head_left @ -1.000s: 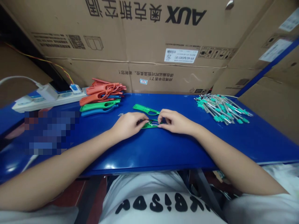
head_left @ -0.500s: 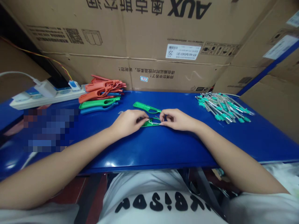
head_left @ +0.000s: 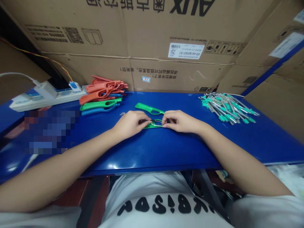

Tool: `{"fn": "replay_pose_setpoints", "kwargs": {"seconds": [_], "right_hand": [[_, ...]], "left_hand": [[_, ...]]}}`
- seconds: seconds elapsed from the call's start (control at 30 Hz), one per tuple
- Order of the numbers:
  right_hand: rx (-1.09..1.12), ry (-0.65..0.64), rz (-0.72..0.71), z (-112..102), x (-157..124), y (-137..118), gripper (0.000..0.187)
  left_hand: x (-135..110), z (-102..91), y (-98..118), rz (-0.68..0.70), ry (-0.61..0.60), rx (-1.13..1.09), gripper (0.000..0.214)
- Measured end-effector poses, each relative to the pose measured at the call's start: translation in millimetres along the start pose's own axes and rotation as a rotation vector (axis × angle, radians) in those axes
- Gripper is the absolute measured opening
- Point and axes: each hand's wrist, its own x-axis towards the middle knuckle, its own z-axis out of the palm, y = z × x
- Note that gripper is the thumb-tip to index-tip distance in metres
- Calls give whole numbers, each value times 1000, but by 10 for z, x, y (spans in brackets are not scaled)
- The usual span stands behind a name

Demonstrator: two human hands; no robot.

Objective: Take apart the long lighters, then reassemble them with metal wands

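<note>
My left hand [head_left: 129, 124] and my right hand [head_left: 180, 121] meet at the middle of the blue table [head_left: 152, 148]. Both pinch a small green plastic handle piece [head_left: 152, 124] with a thin metal part in it, held low on the table. My fingers are curled around its two ends. A second green handle piece [head_left: 149, 109] lies just behind my hands, untouched.
A stack of orange, green and blue handle pieces [head_left: 102, 94] sits at the back left. A heap of metal blades with teal tips [head_left: 226, 107] lies at the back right. A white power strip [head_left: 45, 96] is far left. Cardboard boxes [head_left: 152, 44] wall the back.
My hands stay on the green piece; the fingers of both have shifted slightly around it. The view has drifted a little.
</note>
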Motion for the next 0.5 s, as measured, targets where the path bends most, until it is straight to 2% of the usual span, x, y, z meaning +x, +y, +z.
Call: {"fn": "replay_pose_setpoints", "kwargs": {"seconds": [0.33, 0.5], "right_hand": [[-15, -2, -8, 6, 5, 8, 5], [-11, -2, -16, 10, 5, 12, 5]], "left_hand": [[-6, 11, -4, 6, -14, 9, 20], [-15, -14, 53, -1, -57, 134, 21]]}}
